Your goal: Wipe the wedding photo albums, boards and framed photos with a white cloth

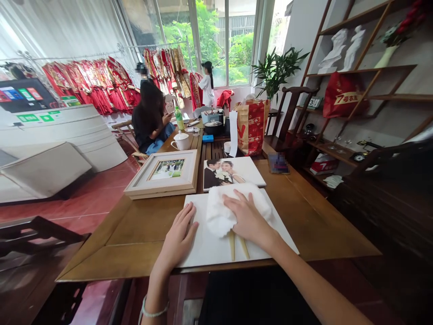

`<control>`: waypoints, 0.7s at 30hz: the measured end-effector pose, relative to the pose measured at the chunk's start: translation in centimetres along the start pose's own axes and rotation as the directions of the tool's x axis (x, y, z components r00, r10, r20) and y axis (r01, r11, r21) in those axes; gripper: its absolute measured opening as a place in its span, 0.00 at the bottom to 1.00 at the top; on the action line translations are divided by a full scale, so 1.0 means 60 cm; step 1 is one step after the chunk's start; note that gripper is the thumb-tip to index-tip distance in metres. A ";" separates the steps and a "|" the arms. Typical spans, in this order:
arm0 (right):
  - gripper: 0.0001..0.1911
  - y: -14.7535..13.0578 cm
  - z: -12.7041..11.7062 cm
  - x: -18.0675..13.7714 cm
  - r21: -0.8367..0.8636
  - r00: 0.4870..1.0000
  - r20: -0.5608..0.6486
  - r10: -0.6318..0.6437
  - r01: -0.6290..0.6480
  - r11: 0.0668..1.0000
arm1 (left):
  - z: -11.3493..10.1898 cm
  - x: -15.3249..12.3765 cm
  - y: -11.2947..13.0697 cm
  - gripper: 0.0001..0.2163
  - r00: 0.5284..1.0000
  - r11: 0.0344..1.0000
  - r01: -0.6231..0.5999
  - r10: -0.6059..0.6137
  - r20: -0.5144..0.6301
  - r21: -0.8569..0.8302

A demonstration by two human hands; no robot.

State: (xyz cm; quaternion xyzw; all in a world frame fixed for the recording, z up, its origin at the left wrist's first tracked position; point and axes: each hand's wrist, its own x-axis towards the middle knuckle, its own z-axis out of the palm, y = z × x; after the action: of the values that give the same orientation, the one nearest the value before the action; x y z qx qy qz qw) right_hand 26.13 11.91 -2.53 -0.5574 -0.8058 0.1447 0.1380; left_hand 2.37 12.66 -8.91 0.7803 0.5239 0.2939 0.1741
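A white flat panel (209, 246) lies on the wooden table (142, 225) near its front edge. My left hand (179, 234) rests flat on the panel's left edge, fingers spread. My right hand (248, 216) presses a white cloth (219, 212) onto the panel, fingers stretched over it. Beyond the panel lies a printed photo board (246, 169) of a couple. To its left sits a light wooden picture frame (162, 174).
A white cup (181, 141), a red gift bag (252, 126), a phone (278, 162) and small items stand further down the table. A seated person (149, 117) is at the far left side, another person (207, 83) by the window. Shelves (355, 90) stand right; red garments (94, 85) hang left.
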 end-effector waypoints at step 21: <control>0.39 0.078 -0.022 -0.030 -0.037 0.978 -0.043 0.203 -0.205 0.978 | -0.006 0.001 0.011 0.21 1.000 1.000 -0.006 0.006 0.024 -0.003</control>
State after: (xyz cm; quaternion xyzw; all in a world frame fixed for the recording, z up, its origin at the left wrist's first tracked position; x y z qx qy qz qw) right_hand 31.29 11.88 -3.25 -0.6425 -0.7444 0.1306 0.1266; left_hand 2.64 12.41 -8.25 0.7852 0.5190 0.2856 0.1806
